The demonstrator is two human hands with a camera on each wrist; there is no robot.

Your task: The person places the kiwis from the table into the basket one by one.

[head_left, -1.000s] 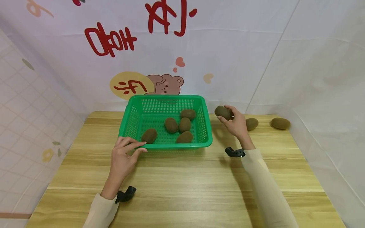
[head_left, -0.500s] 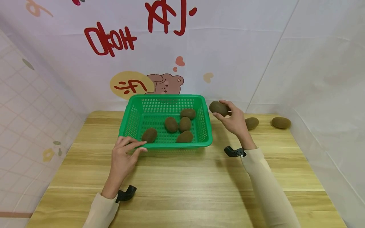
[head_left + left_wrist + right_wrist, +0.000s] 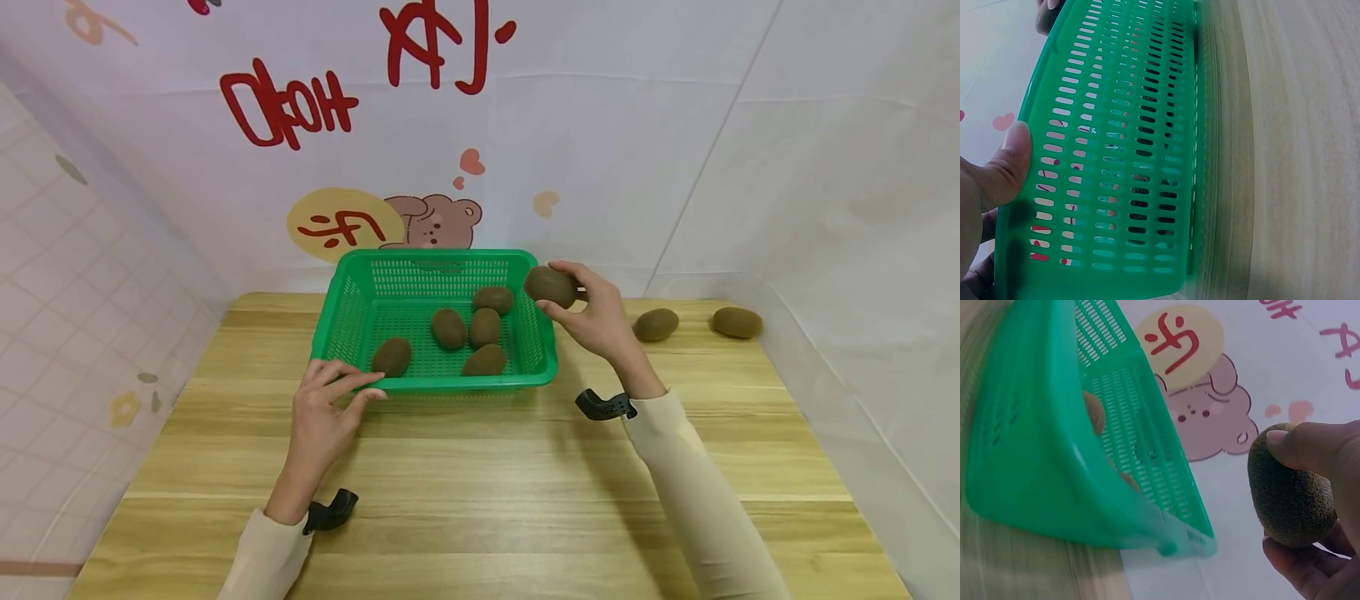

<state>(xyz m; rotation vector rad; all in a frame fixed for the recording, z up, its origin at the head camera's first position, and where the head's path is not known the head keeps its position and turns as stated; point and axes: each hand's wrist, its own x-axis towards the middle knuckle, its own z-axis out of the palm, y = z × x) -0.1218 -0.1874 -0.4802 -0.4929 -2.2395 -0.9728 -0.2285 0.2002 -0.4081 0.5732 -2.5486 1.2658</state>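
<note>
A brown kiwi [image 3: 551, 287] is held between the thumb and fingers of my right hand [image 3: 592, 312], raised beside and slightly over the right rim of the green plastic basket [image 3: 435, 383]. The same kiwi [image 3: 1291, 487] shows up close in the right wrist view. Several kiwis lie inside the basket, among them one near the left front [image 3: 392, 357] and others grouped toward the right [image 3: 485, 328]. My left hand [image 3: 326, 408] grips the basket's front rim near its left corner. In the left wrist view its thumb [image 3: 1010, 159] presses the slotted outer wall [image 3: 1104, 150].
Two more kiwis lie on the wooden table [image 3: 480, 500] right of the basket, one nearer [image 3: 656, 325] and one farther right [image 3: 737, 322]. A printed white backdrop [image 3: 615, 150] stands behind the basket, with side walls at left and right.
My right hand has carried its kiwi left and slightly up, from beside the basket to its right rim. The left hand, basket and other kiwis have stayed put.
</note>
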